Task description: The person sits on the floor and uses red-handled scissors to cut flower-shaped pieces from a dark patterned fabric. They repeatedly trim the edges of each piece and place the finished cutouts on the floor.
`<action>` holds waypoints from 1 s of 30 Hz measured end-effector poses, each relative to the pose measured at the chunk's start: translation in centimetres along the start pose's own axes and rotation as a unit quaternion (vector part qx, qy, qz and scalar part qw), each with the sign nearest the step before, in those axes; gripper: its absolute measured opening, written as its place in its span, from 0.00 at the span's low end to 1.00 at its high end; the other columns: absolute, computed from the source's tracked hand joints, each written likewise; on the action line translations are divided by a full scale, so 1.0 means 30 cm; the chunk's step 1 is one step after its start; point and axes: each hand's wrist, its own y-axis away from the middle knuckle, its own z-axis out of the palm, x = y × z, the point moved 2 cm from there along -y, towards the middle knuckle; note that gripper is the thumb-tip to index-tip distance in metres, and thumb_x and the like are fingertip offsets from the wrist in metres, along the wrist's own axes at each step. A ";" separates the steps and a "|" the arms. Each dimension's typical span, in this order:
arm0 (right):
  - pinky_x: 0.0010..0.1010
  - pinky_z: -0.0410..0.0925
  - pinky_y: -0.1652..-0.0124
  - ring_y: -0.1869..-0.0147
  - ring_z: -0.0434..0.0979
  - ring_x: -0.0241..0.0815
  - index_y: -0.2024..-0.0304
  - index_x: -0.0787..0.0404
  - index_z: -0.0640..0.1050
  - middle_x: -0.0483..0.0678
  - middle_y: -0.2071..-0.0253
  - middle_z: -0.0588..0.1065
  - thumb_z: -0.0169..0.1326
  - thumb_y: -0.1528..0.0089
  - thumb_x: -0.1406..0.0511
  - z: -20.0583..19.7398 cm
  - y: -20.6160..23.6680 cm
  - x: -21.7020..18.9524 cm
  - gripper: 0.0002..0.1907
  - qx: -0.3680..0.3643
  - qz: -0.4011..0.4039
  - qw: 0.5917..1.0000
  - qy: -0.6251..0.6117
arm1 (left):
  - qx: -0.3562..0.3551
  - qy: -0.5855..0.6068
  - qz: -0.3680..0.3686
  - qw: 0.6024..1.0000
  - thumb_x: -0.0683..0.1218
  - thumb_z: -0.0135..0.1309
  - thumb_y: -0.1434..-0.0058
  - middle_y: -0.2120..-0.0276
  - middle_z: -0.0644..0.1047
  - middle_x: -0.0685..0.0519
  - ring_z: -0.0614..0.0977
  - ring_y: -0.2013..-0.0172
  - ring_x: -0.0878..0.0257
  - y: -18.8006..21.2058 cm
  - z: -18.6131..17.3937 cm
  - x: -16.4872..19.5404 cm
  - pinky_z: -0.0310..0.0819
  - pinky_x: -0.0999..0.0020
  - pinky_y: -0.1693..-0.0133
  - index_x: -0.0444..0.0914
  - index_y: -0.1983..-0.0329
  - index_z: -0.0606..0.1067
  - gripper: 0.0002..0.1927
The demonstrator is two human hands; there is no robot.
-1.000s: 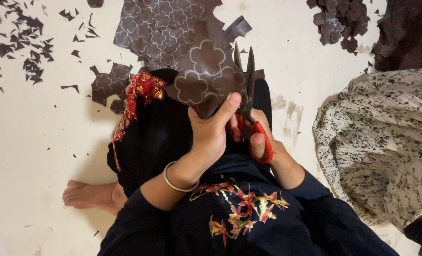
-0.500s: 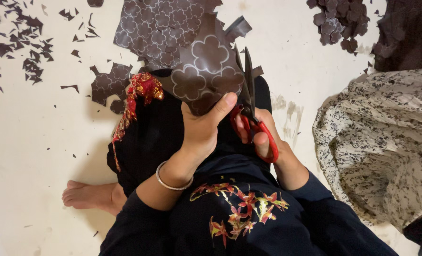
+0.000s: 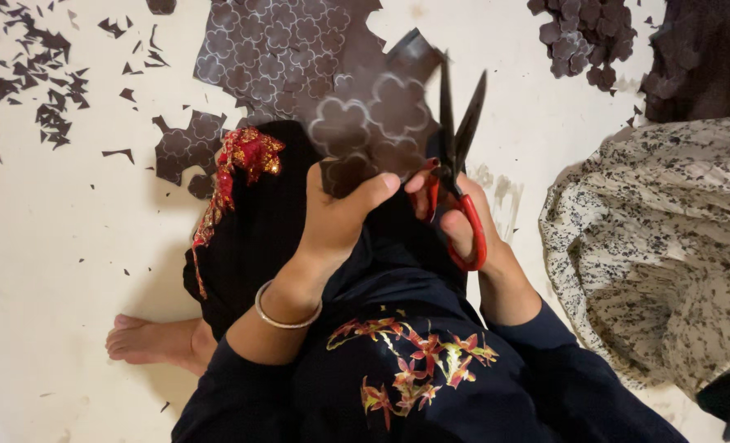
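Note:
I sit on a pale floor in dark embroidered clothes. My left hand [image 3: 340,217], with a silver bangle on the wrist, pinches the near edge of a dark brown sheet [image 3: 356,115] printed with pale flower outlines. My right hand [image 3: 463,221] has its fingers through the red handles of black-bladed scissors [image 3: 457,139]. The blades are spread apart and point away from me, right beside the sheet's right edge. The sheet rises off the floor toward me and blurs near the blades.
Small dark offcuts [image 3: 28,82] litter the floor at upper left. A pile of cut flower shapes [image 3: 586,37] lies at upper right beside more dark material [image 3: 701,57]. Speckled cream cloth [image 3: 668,246] covers the right side. My bare foot [image 3: 147,340] rests at lower left.
The scissor blades have spread wider. The sheet has turned a little in my left hand, and both hands have stayed in about the same place.

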 end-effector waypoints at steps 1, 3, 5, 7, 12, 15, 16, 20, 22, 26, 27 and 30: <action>0.24 0.64 0.59 0.61 0.69 0.33 0.49 0.65 0.73 0.42 0.65 0.71 0.55 0.37 0.36 -0.004 0.002 0.002 0.39 0.023 0.013 1.000 0.002 | -0.017 -0.050 0.002 0.999 0.37 0.61 0.36 0.72 0.74 0.59 0.72 0.70 0.71 -0.002 -0.004 0.000 0.65 0.73 0.66 0.32 0.67 0.76 0.05; 0.25 0.65 0.60 0.60 0.70 0.34 0.52 0.67 0.71 0.46 0.63 0.73 0.63 0.36 0.45 -0.013 0.009 0.001 0.32 0.071 0.039 0.997 0.006 | -0.054 -0.150 0.006 0.987 0.37 0.61 0.36 0.78 0.69 0.58 0.67 0.74 0.71 -0.007 -0.003 0.006 0.60 0.72 0.70 0.32 0.73 0.73 0.11; 0.25 0.66 0.62 0.62 0.72 0.33 0.53 0.66 0.74 0.45 0.65 0.75 0.61 0.35 0.51 -0.023 0.018 -0.008 0.26 0.114 0.041 0.992 0.029 | -0.080 -0.157 0.010 0.984 0.38 0.58 0.39 0.75 0.72 0.60 0.70 0.73 0.73 -0.009 0.001 0.026 0.63 0.73 0.70 0.33 0.67 0.74 0.04; 0.25 0.66 0.65 0.66 0.73 0.33 0.55 0.67 0.75 0.45 0.67 0.75 0.61 0.35 0.55 -0.029 0.024 -0.014 0.20 0.142 0.054 0.988 0.015 | -0.118 -0.199 0.016 0.973 0.39 0.55 0.41 0.74 0.74 0.61 0.72 0.73 0.74 -0.007 0.001 0.053 0.65 0.74 0.70 0.33 0.62 0.75 0.05; 0.28 0.68 0.68 0.70 0.73 0.37 0.59 0.69 0.76 0.48 0.71 0.75 0.59 0.33 0.64 -0.031 0.024 -0.010 0.12 0.145 0.069 0.984 -0.071 | -0.206 -0.175 0.020 0.963 0.45 0.53 0.32 0.70 0.73 0.61 0.71 0.68 0.71 -0.020 -0.030 0.105 0.67 0.73 0.64 0.32 0.59 0.76 0.09; 0.29 0.69 0.67 0.70 0.74 0.37 0.60 0.67 0.76 0.48 0.71 0.76 0.57 0.33 0.64 -0.031 0.023 -0.013 0.10 0.142 0.058 0.985 -0.078 | -0.136 0.046 -0.127 0.981 0.51 0.54 0.28 0.69 0.77 0.58 0.73 0.68 0.70 -0.031 -0.043 0.077 0.63 0.73 0.64 0.28 0.55 0.80 0.19; 0.29 0.69 0.68 0.70 0.74 0.37 0.60 0.67 0.76 0.48 0.70 0.76 0.57 0.34 0.65 -0.028 0.024 -0.016 0.09 0.157 0.051 0.983 -0.076 | -0.159 0.075 -0.106 0.979 0.54 0.56 0.29 0.63 0.78 0.57 0.75 0.62 0.69 -0.032 -0.040 0.075 0.66 0.72 0.57 0.30 0.50 0.78 0.20; 0.28 0.67 0.65 0.67 0.74 0.37 0.57 0.67 0.77 0.48 0.68 0.76 0.56 0.33 0.65 -0.010 0.020 -0.043 0.09 0.177 0.024 0.983 -0.041 | -0.216 0.146 -0.050 0.964 0.54 0.62 0.34 0.52 0.78 0.57 0.78 0.51 0.68 -0.035 -0.005 0.047 0.72 0.70 0.44 0.36 0.42 0.72 0.24; 0.27 0.66 0.63 0.65 0.74 0.37 0.55 0.68 0.77 0.48 0.66 0.77 0.55 0.32 0.65 -0.002 0.019 -0.058 0.10 0.174 0.020 0.984 -0.031 | -0.226 0.160 -0.038 0.960 0.50 0.63 0.35 0.52 0.76 0.57 0.78 0.50 0.68 -0.027 0.018 0.026 0.71 0.69 0.44 0.39 0.43 0.70 0.22; 0.26 0.67 0.66 0.67 0.76 0.36 0.55 0.67 0.76 0.47 0.69 0.77 0.55 0.34 0.64 0.007 0.024 -0.067 0.11 0.186 0.040 0.982 0.001 | -0.110 0.178 -0.050 0.977 0.39 0.62 0.35 0.55 0.74 0.56 0.77 0.53 0.68 -0.026 0.070 -0.052 0.72 0.69 0.48 0.39 0.51 0.69 0.15; 0.26 0.68 0.67 0.69 0.76 0.35 0.56 0.67 0.75 0.47 0.71 0.76 0.55 0.35 0.64 0.005 0.024 -0.065 0.11 0.190 0.046 0.980 0.022 | -0.047 0.178 -0.061 0.981 0.36 0.61 0.34 0.56 0.74 0.55 0.76 0.55 0.67 -0.028 0.072 -0.069 0.72 0.69 0.50 0.38 0.54 0.69 0.12; 0.27 0.66 0.61 0.63 0.74 0.36 0.55 0.67 0.76 0.47 0.65 0.75 0.57 0.32 0.65 0.011 0.025 -0.060 0.10 0.147 0.012 0.989 -0.003 | -0.064 0.224 -0.049 0.971 0.34 0.58 0.31 0.58 0.72 0.57 0.76 0.57 0.68 -0.024 0.076 -0.079 0.73 0.71 0.54 0.39 0.55 0.69 0.10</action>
